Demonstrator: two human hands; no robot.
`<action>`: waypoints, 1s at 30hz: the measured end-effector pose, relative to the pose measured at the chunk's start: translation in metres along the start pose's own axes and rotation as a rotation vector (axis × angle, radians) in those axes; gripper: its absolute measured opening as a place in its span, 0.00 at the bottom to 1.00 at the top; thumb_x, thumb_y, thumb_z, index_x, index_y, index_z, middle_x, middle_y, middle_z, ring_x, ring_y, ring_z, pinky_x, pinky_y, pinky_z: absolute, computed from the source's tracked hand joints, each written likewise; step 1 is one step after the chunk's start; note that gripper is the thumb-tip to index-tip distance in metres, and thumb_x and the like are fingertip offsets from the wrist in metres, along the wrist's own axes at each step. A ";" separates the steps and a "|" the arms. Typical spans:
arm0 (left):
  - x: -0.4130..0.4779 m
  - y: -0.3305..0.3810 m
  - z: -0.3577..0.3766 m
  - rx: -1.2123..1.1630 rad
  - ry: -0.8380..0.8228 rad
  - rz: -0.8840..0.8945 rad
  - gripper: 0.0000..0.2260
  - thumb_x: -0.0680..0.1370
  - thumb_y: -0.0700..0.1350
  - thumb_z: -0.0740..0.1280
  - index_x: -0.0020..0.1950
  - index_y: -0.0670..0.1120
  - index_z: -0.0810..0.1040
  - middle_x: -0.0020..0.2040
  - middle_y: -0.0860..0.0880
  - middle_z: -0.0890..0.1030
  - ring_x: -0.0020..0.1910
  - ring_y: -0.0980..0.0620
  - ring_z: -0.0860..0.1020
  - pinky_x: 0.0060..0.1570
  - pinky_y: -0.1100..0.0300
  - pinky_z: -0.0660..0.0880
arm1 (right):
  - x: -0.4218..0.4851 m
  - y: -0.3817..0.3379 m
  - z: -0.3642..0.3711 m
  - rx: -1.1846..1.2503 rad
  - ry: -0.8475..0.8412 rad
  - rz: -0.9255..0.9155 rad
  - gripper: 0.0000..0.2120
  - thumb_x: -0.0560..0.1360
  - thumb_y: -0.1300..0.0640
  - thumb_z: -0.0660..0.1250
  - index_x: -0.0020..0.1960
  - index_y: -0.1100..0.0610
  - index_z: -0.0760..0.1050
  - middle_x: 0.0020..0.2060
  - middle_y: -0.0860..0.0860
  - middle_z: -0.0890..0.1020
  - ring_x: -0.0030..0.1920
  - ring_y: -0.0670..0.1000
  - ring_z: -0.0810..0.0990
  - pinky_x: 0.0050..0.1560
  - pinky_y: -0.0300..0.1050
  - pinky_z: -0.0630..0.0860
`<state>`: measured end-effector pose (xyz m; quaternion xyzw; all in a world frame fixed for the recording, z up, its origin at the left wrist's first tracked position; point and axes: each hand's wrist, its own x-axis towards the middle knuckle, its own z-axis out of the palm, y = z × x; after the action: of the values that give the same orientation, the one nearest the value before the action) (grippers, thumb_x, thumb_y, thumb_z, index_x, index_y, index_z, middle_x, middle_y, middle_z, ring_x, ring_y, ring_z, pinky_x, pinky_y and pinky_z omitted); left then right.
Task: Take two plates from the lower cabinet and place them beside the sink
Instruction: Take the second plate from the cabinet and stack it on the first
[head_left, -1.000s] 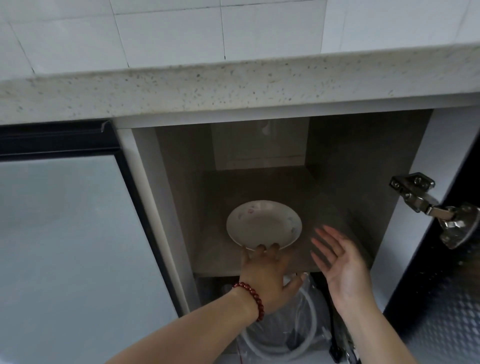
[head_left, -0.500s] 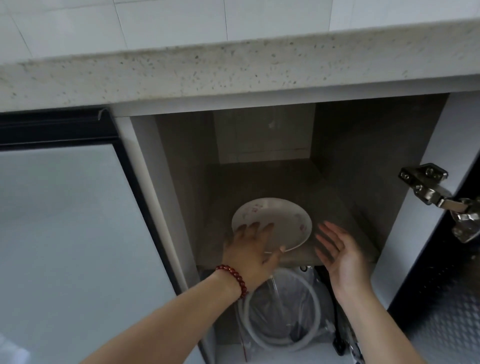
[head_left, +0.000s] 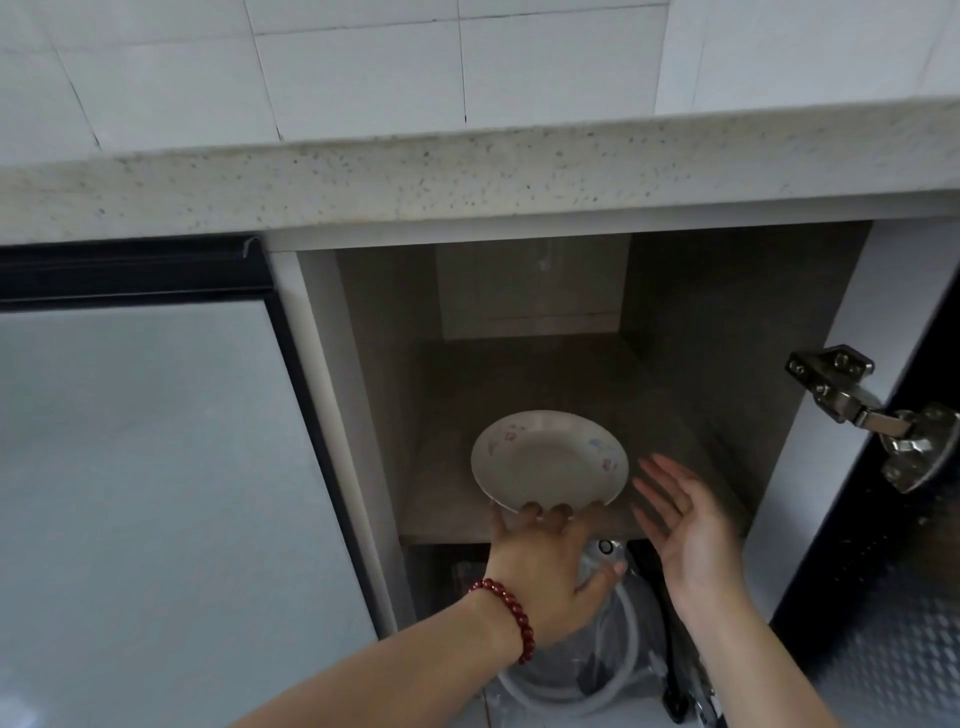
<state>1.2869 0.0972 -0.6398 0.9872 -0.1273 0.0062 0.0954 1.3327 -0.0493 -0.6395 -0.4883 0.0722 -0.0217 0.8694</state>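
A white plate (head_left: 549, 460) with small flower prints lies on the shelf (head_left: 675, 441) inside the open lower cabinet, near the shelf's front edge. My left hand (head_left: 545, 577), with a red bead bracelet on the wrist, reaches in from below; its fingertips touch the plate's near rim and the thumb is spread away under the shelf edge. My right hand (head_left: 680, 514) hovers just right of the plate, fingers straight, palm turned toward it, not touching. I see only one plate.
The speckled stone countertop edge (head_left: 467, 176) overhangs the cabinet. The cabinet door (head_left: 883, 597) stands open at the right, with a metal hinge (head_left: 857, 405) sticking out. A closed grey door (head_left: 145, 493) is at the left. A coiled white hose (head_left: 618, 675) in clear plastic sits below the shelf.
My left hand lay on top of the plate half a second ago; it has drawn back to the near rim. The right hand stays beside the plate. The view has tilted slightly.
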 end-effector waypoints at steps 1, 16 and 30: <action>-0.001 0.000 -0.001 -0.012 0.005 0.009 0.28 0.77 0.64 0.49 0.75 0.56 0.53 0.72 0.50 0.67 0.72 0.45 0.62 0.70 0.35 0.48 | 0.000 0.000 0.000 -0.003 0.001 -0.002 0.14 0.81 0.55 0.53 0.54 0.50 0.77 0.54 0.47 0.81 0.56 0.46 0.78 0.55 0.45 0.71; 0.009 -0.043 -0.031 -0.884 0.219 -0.443 0.26 0.78 0.62 0.51 0.75 0.59 0.54 0.77 0.53 0.56 0.73 0.49 0.61 0.68 0.57 0.59 | 0.009 0.018 0.015 -0.020 0.033 0.068 0.14 0.82 0.56 0.50 0.59 0.52 0.73 0.51 0.46 0.79 0.57 0.50 0.75 0.56 0.45 0.70; 0.006 -0.054 -0.040 -1.924 0.213 -0.756 0.36 0.73 0.71 0.47 0.75 0.51 0.61 0.70 0.44 0.71 0.67 0.43 0.71 0.59 0.46 0.65 | 0.009 0.015 0.009 0.056 0.078 0.123 0.11 0.81 0.54 0.54 0.49 0.50 0.75 0.47 0.49 0.80 0.48 0.48 0.78 0.44 0.45 0.73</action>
<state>1.3068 0.1540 -0.6106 0.4638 0.2485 -0.0409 0.8494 1.3420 -0.0345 -0.6485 -0.4574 0.1354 0.0108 0.8788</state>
